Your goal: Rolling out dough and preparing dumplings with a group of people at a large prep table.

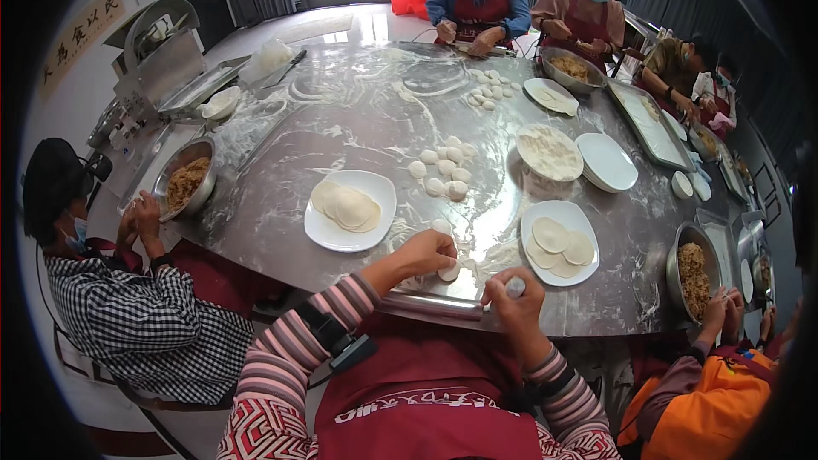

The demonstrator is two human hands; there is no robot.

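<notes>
My left hand [427, 254] reaches over the table's near edge. Its fingertips touch a small flattened dough disc [449, 271]. My right hand [519, 306] is closed around a rolling pin [514, 287]; only its pale rounded end shows above the fist. A shiny metal cylinder [434, 306] lies along the edge between my hands, and I cannot tell whether it joins the pin. Just beyond my left fingers sits a dough ball [441, 226]. Rolled dough wrappers [348, 207] overlap on a white plate [319, 235] at the left. More wrappers [551, 235] lie on another plate [578, 276] at the right.
Several floured dough pieces [446, 167] cluster ahead, near a bowl of flour [548, 152] and stacked plates [607, 163]. Steel bowls of filling [188, 182] [693, 275] stand at either side. Co-workers sit close by at left [147, 326] and right [709, 396]; others work across the table.
</notes>
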